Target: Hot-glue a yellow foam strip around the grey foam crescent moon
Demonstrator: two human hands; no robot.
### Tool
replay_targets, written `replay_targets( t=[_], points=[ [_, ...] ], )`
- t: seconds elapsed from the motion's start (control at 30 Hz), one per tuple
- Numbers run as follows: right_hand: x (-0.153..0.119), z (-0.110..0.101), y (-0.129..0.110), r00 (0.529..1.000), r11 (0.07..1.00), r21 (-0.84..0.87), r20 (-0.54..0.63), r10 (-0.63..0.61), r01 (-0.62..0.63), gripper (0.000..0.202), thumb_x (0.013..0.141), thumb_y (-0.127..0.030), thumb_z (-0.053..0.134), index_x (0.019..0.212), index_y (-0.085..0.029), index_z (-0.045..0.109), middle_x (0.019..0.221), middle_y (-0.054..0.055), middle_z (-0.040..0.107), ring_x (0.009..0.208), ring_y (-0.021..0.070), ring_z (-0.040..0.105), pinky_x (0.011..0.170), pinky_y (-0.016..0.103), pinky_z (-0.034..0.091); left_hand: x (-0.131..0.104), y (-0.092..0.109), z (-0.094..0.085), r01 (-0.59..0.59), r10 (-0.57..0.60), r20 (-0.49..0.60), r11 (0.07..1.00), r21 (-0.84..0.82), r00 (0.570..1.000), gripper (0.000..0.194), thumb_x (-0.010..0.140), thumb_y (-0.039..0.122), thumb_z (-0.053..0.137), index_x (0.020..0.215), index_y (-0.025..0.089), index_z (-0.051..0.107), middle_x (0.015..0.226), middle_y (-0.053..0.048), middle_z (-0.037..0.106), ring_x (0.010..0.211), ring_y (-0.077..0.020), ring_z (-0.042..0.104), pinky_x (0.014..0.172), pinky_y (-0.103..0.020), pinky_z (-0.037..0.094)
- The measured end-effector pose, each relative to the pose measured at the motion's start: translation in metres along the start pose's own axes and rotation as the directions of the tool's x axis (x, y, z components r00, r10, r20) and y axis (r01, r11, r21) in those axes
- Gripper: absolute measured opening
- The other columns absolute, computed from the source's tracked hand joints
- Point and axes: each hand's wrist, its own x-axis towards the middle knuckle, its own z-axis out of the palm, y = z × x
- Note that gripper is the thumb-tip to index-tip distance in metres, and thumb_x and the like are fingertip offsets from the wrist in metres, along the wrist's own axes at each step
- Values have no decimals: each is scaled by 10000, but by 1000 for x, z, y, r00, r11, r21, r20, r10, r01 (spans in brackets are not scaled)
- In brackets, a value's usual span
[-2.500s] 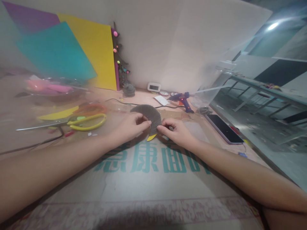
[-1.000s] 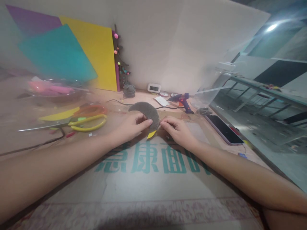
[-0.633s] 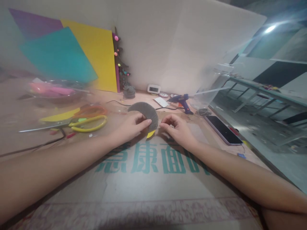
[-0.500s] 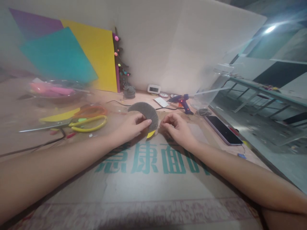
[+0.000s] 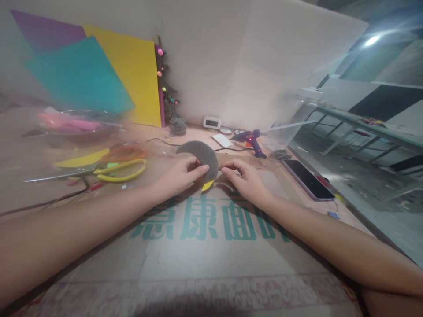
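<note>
My left hand (image 5: 188,174) is closed on a crescent (image 5: 202,153) wrapped in fine grey yarn, thumb on its front face. Bare yellow shows at the crescent's lower tip (image 5: 207,185); its left end is partly behind my fingers. Just off its right edge, my right hand (image 5: 238,174) is closed in a pinch, thumb and forefinger together. A thin strand, which looks like the same yarn, is at those fingertips, though it is barely visible. Both hands are above a printed sack-like mat (image 5: 211,257) with green characters.
Yellow-handled scissors (image 5: 120,171) and a yellow paper piece (image 5: 82,159) are on the left, near a clear bowl (image 5: 71,125) of pink items. At the back are a white clock (image 5: 212,122) and a glue gun (image 5: 253,143). A phone (image 5: 309,180) rests at right, beside a grey yarn bundle (image 5: 280,154).
The fingers of my right hand have shifted slightly at the crescent's right edge. My left hand and the crescent stay almost in place.
</note>
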Motion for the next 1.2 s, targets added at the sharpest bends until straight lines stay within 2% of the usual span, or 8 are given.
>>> replay_targets(
  t=[0.17, 0.43, 0.63, 0.73, 0.9, 1.03, 1.2],
  points=[
    [1, -1, -4, 993, 997, 12, 82, -83, 82, 177, 909, -271, 549, 774, -197, 636, 848, 30, 646, 849, 161, 605, 817, 310, 453, 2, -4, 1, -57, 56, 21, 996, 69, 998, 421, 843, 575, 495, 698, 187, 572, 648, -19, 615, 592, -156, 555, 502, -258, 380],
    [0, 1, 0, 988, 994, -13, 113, -109, 111, 99, 841, -274, 664, 771, -204, 669, 876, 26, 658, 867, 166, 611, 845, 320, 453, -3, 7, -1, -20, 20, -2, 997, 71, 1000, 389, 840, 538, 512, 685, 185, 565, 623, -8, 592, 569, -149, 530, 497, -259, 356],
    [1, 1, 0, 982, 991, -36, 145, -125, 131, 198, 913, -272, 562, 757, -188, 650, 846, 32, 649, 869, 166, 602, 836, 311, 443, 1, 0, 2, -42, 43, -26, 999, 22, 999, 422, 830, 573, 512, 686, 179, 553, 656, -11, 597, 628, -164, 556, 558, -273, 397],
    [2, 3, 0, 986, 991, -59, 119, -115, 122, 239, 944, -291, 499, 779, -179, 629, 832, 43, 651, 848, 175, 599, 810, 313, 446, 3, -6, 4, -53, 53, -5, 999, -3, 999, 428, 842, 575, 498, 702, 175, 557, 656, -8, 590, 639, -170, 562, 579, -280, 406],
    [1, 7, 4, 990, 984, -114, 62, -129, 136, 217, 953, -279, 467, 874, -172, 639, 906, 70, 686, 893, 197, 604, 822, 326, 446, 8, -16, 6, -91, 91, -31, 996, -24, 995, 422, 834, 575, 513, 693, 178, 542, 646, -5, 592, 640, -174, 569, 605, -284, 415],
    [1, 8, 8, 987, 981, -116, 44, -154, 158, 205, 953, -271, 465, 941, -166, 641, 957, 84, 692, 921, 202, 612, 842, 333, 450, 7, -15, 5, -93, 93, -34, 996, -7, 995, 422, 839, 567, 511, 683, 176, 544, 642, -8, 581, 657, -178, 565, 628, -288, 419],
    [1, 6, 7, 984, 978, -106, 16, -177, 178, 213, 954, -253, 458, 856, -176, 630, 877, 60, 685, 866, 185, 614, 810, 313, 457, 4, -10, 3, -63, 63, 19, 998, 9, 998, 432, 847, 582, 503, 713, 177, 562, 681, -13, 592, 652, -174, 563, 599, -284, 406]
  ],
)
